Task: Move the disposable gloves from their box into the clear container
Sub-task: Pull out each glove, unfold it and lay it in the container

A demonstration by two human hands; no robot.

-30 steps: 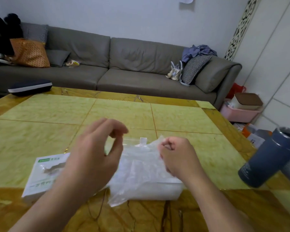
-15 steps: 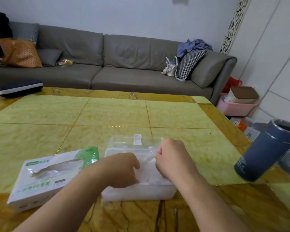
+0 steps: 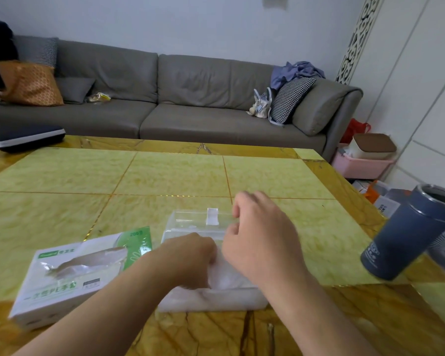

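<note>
Clear plastic gloves (image 3: pixel 226 278) sit bunched in the clear container (image 3: pixel 190 222) on the bench (image 3: pixel 165 176), right of the glove box (image 3: pixel 70 273). Left hand (image 3: pixel 190 260) presses them down, fingers curled; right hand (image 3: pixel 257 237) hovers half-curled, grip unclear. Next: pull more gloves.

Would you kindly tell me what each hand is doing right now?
Left hand: pressing the gloves down into the clear container; grip cannot be told.
Right hand: fingers curled, holding nothing visible.
</note>
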